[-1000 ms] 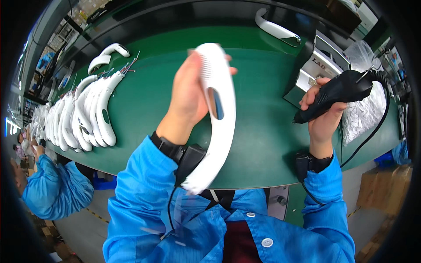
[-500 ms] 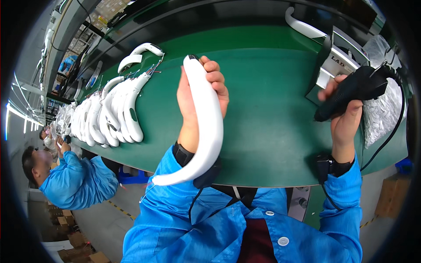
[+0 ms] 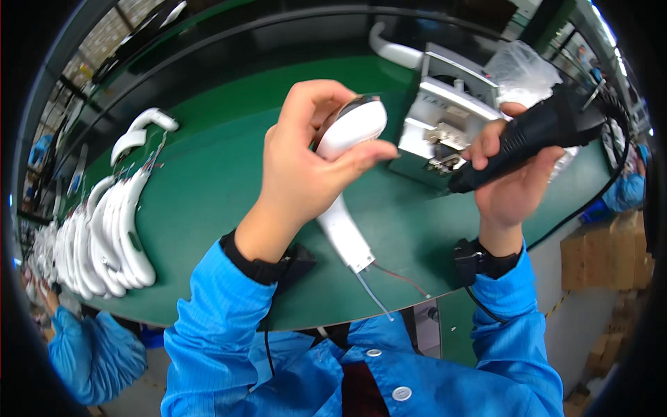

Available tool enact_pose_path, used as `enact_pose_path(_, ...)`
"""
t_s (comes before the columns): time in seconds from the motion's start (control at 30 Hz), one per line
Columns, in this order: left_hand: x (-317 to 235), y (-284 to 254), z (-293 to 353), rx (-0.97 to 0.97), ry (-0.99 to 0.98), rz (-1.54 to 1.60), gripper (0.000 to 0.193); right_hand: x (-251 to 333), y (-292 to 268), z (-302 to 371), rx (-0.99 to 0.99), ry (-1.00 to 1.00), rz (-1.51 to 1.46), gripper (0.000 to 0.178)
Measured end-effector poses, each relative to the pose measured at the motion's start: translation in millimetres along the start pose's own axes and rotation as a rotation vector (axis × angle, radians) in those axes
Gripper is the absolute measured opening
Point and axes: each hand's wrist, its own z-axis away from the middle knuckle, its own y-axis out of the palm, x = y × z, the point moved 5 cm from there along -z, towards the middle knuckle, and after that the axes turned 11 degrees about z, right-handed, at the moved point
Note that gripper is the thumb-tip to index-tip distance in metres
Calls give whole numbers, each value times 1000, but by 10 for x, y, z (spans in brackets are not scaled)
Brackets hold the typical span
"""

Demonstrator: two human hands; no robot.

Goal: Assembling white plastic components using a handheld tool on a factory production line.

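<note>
My left hand [image 3: 292, 174] is closed around the thick end of a curved white plastic housing [image 3: 345, 236], lifted over the bench. Its rounded, dark-topped end faces up between thumb and fingers; the narrow end points down toward me, trailing a red wire and a grey-blue one. In my right hand [image 3: 517, 191] is a black electric screwdriver [image 3: 535, 135] with a coiled cable. The screwdriver's nose slants down to the left, close to the front of a silver metal box, apparently a screw feeder [image 3: 413, 142]. Whether the nose touches it, I cannot tell.
Several similar white housings [image 3: 104, 240] lie in a row on the green bench [image 3: 215, 208] at the left. Another white curved piece [image 3: 396, 48] lies behind the metal box. A clear plastic bag [image 3: 524, 69] and cardboard boxes [image 3: 604, 250] are at the right. A blue-sleeved co-worker [image 3: 90, 354] sits lower left.
My view has swung right. My left hand has turned the housing, so its narrow wired end hangs lower. The screwdriver's nose has come close to the front of the metal box.
</note>
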Motion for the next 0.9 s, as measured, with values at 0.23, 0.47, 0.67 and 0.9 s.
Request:
enact_pose_path(0.23,53,256,-160,247,-198,-73,49,57,-26,-368,-104,-96,96,75)
enact_pose_path(0.47,130,105,-105,146,-183,-26,49,-130,194,-457,-15,122,272,59)
enact_pose_path(0.67,216,72,-116,66,-82,27,58,-342,279,23,-17,127,50,82)
enact_pose_path(0.9,204,-15,-76,46,-11,23,56,-514,818,323,79,192,-389,102)
